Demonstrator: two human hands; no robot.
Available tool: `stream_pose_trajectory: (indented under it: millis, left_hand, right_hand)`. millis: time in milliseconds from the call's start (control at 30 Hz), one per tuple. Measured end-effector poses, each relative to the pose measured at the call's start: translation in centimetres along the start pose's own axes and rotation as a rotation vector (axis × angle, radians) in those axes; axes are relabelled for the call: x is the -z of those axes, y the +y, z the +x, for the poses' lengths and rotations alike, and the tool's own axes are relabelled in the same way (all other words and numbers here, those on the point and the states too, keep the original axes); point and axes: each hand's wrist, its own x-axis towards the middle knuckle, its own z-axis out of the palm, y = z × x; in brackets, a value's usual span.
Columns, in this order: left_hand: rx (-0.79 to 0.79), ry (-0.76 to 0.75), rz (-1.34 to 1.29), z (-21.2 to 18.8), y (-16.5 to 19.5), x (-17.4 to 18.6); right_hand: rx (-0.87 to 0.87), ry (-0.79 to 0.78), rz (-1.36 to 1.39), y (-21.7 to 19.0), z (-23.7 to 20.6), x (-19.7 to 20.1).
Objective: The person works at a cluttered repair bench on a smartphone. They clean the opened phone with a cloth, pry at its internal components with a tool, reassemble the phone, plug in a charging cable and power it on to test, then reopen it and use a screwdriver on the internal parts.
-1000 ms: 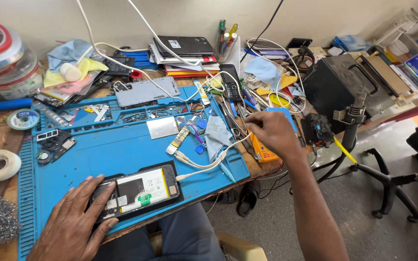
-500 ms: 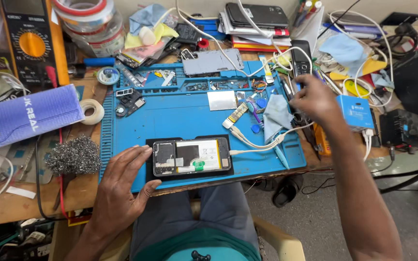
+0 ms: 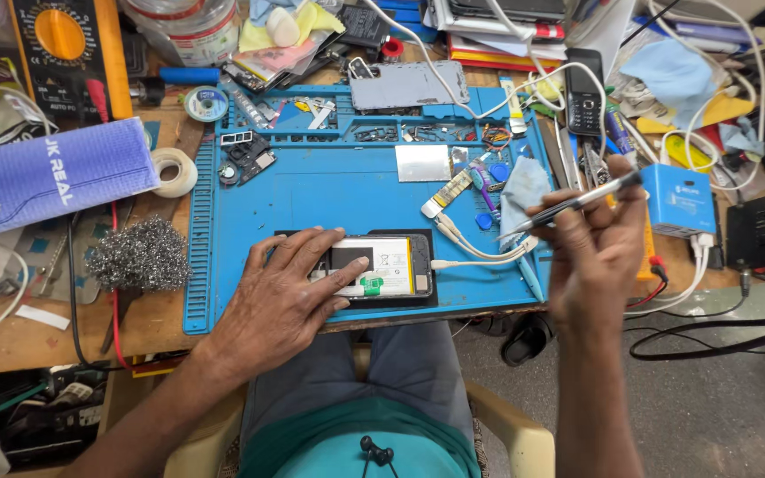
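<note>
Opened phone (image 3: 374, 267) at the blue mat's (image 3: 312, 190) front edge, under your hand.
Your left hand (image 3: 281, 296) lies flat on it, fingers spread wide; beyond the mat's right edge, your right hand (image 3: 597, 252) pinches a slim metal tool (image 3: 577, 202) aloft.

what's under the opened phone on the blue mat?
The opened black phone lies on the blue silicone work mat, left hand pressing its left end. Anything directly beneath is covered.
</note>
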Motion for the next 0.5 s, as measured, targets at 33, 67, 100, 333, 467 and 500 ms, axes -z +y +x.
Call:
stream_pose_trajectory:
  millis: [33,67,100,333,467,500]
  left_hand:
    - [0.001,0.004,-0.003,0.0,0.0,0.0]
    - [0.003,0.010,-0.005,-0.2,0.1,0.0]
    - [-0.016,0.069,0.025,-0.4,0.1,0.1]
    - [0.095,0.551,-0.143,-4.6,-1.5,0.9]
    - [0.195,0.863,-0.435,-6.7,-3.2,0.5]
    - [0.191,0.908,-0.497,-7.1,-3.3,0.2]
  right_hand:
    - [0.034,-0.015,-0.003,0.4,-0.7,-0.9]
    - [0.068,-0.034,-0.006,0.8,-1.2,-1.7]
    - [0.104,-0.054,-0.009,1.2,-1.6,-2.4]
    - [0.110,-0.154,-0.095,3.9,-2.7,-7.3]
    - [0.113,-0.381,-0.178,5.2,-2.9,-12.7]
    - [0.110,-0.421,-0.199,5.3,-2.9,-14.0]
